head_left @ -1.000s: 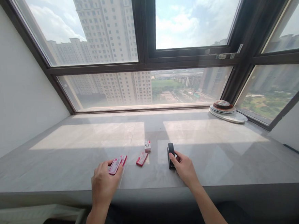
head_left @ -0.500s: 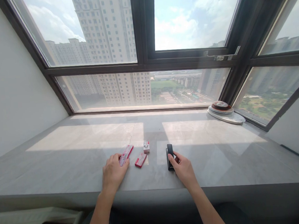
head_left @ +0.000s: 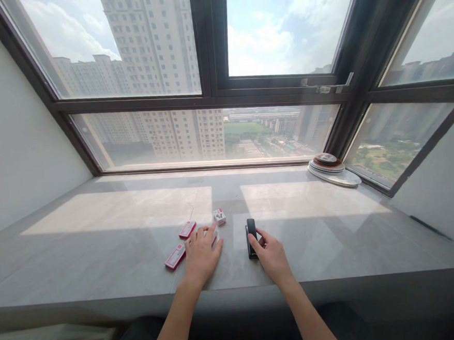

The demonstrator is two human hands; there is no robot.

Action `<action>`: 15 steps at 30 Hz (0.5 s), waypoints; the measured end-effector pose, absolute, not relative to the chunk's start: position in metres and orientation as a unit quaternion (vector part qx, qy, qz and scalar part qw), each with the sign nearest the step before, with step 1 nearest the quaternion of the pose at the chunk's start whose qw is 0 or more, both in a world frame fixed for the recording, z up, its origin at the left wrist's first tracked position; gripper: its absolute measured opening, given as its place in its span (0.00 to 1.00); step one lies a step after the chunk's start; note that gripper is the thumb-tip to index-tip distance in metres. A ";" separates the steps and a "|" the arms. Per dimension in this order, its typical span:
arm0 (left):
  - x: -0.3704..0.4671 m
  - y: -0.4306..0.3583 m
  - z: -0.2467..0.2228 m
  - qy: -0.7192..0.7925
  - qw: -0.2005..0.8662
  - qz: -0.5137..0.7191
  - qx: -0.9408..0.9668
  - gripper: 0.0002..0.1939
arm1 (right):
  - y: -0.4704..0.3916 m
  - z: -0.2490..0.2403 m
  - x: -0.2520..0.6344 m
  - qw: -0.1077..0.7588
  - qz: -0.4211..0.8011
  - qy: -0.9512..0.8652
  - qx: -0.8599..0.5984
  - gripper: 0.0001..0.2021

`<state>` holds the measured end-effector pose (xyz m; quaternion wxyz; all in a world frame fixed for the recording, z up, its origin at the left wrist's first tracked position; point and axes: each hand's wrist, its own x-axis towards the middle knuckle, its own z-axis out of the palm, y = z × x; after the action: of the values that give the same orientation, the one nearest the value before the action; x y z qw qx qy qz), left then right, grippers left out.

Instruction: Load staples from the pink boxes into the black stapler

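My right hand (head_left: 271, 255) is closed on a black stapler (head_left: 251, 238) that stands on the ledge, thumb on its near side. My left hand (head_left: 200, 257) reaches over a slim red box (head_left: 214, 240), thumb at its right and fingers across it, hiding most of it. Left of that hand lie two more slim red-and-pink boxes, a far one (head_left: 187, 230) and a nearer one (head_left: 175, 257). A small white-and-red box (head_left: 220, 216) sits just beyond my left fingertips.
The pale stone window ledge (head_left: 112, 250) holds everything, and its front edge runs just before my forearms. Stacked plates or round mats (head_left: 334, 170) rest in the far right corner by the window frame (head_left: 202, 96). Below left is a pale chair-like object (head_left: 48, 338).
My left hand has let go of two slim boxes, now apart at its left, and moved right onto the third. The white box is turned slightly. The stapler grip is unchanged; the view shifted.
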<state>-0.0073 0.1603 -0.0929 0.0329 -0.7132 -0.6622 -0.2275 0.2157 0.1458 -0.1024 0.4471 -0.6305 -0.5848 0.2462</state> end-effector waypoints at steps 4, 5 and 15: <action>-0.005 0.148 -0.099 -0.687 0.031 -0.247 -0.683 0.21 | 0.152 -0.095 0.232 0.429 0.230 -0.613 -0.622 0.24; -0.004 0.142 -0.100 -0.680 0.022 -0.252 -0.688 0.18 | 0.155 -0.091 0.237 0.419 0.223 -0.629 -0.616 0.22; 0.010 0.118 -0.094 -0.485 -0.101 -0.279 -0.822 0.24 | 0.171 -0.065 0.190 0.358 0.202 -0.746 -0.524 0.19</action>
<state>0.0102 0.1180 -0.0941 -0.1006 -0.8223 -0.4854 -0.2795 0.1904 0.1712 -0.0653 0.3579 -0.5241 -0.7459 0.2024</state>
